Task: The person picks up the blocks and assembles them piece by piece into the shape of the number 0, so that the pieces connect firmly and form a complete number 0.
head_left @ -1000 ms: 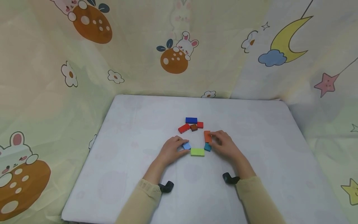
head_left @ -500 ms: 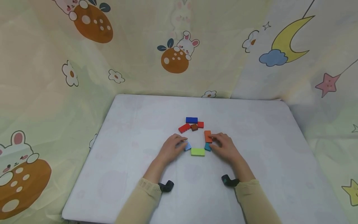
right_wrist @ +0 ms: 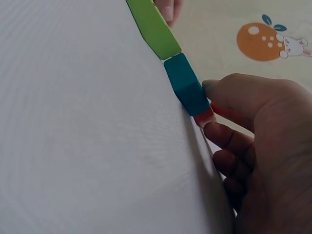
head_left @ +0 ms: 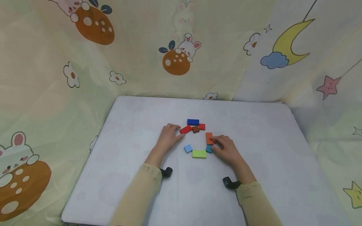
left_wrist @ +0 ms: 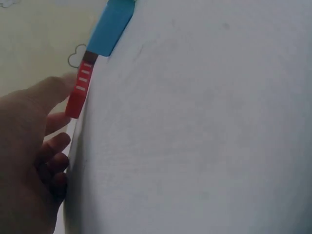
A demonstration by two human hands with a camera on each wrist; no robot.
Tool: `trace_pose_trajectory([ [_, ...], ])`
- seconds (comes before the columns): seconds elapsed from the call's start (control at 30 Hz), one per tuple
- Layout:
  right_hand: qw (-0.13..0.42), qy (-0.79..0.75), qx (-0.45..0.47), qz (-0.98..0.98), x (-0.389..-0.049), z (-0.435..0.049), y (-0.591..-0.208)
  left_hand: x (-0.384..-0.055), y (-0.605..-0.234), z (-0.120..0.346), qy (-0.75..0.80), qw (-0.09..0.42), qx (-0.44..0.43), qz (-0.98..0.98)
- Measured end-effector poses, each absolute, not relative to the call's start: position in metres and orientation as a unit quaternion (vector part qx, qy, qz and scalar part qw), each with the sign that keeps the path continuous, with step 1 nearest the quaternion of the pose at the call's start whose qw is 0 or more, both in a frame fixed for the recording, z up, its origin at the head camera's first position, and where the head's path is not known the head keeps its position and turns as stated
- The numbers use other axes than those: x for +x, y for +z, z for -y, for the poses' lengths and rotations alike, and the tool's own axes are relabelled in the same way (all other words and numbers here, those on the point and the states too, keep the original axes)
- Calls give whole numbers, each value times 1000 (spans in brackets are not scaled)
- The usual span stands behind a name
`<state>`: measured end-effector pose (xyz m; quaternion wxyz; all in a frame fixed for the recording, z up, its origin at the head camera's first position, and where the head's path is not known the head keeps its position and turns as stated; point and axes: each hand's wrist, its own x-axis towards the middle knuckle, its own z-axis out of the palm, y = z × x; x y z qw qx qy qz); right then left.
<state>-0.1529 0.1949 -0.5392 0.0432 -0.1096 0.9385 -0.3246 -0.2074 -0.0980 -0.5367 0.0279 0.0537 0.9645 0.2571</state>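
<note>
My left hand (head_left: 167, 138) has its thumb and index finger on either side of the left end of a red rectangular block (head_left: 185, 129). White stripes mark that block's side in the left wrist view. On the right, my right hand (head_left: 226, 149) touches the right edge of an orange block (head_left: 209, 138) with its index finger and a teal block (head_left: 209, 149) with its thumb; the other fingers are bent. A lime green block (head_left: 199, 154) lies beside the teal one. Left of it, a light blue block (head_left: 188, 148) rests slightly turned, untouched.
Behind the red block, a brown block (head_left: 195, 129), a small red block (head_left: 202, 126) and a dark blue block (head_left: 193, 122) sit close together. All lie on a white table (head_left: 118, 188) backed by a printed cloth (head_left: 141, 47).
My left hand has let go of the light blue block and moved up and left to the red rectangular block. The right hand stays beside the orange and teal blocks.
</note>
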Motion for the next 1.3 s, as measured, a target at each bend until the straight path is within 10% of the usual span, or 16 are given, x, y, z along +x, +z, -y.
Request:
trace_pose_trajectory([
  [1.3,16,-323,-126,-938,-156,-197,-547,-255,-519,104,191,167,211,-944],
])
